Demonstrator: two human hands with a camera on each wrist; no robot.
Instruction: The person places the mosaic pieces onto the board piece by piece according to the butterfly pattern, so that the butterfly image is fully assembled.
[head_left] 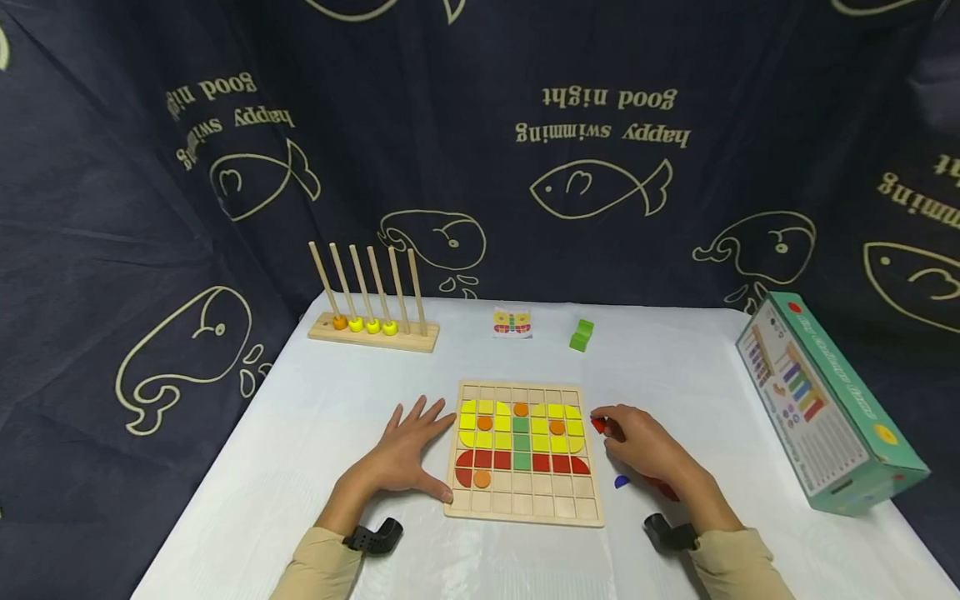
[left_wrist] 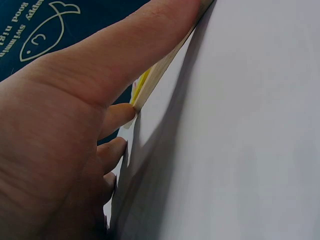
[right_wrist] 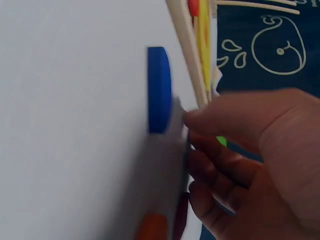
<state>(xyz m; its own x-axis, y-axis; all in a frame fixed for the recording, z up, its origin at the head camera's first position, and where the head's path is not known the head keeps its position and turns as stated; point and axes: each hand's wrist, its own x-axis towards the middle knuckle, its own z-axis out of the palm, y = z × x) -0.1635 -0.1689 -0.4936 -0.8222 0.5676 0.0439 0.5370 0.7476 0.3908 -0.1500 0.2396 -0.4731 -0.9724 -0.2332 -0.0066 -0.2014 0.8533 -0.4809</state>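
Note:
A wooden grid board (head_left: 543, 505) lies on the white table, bearing yellow, red, green and orange flat pieces in a butterfly-like pattern. Spread beside its left edge, my left hand (head_left: 405, 454) touches the frame with the thumb, which also shows against the board's side (left_wrist: 162, 67) in the left wrist view. At the board's right edge, my right hand (head_left: 645, 442) pinches a small red piece (head_left: 598, 424) between thumb and forefinger; the fingers hide part of it. A blue half-round piece (head_left: 622, 482) lies near that hand, and red pieces (head_left: 663, 489) are partly covered by the wrist.
A peg stand (head_left: 375, 337) with orange and yellow beads stands at the back left. Behind the board are a butterfly picture card (head_left: 512, 323) and a green block piece (head_left: 581, 335). A teal-and-white box (head_left: 832, 408) stands at the right.

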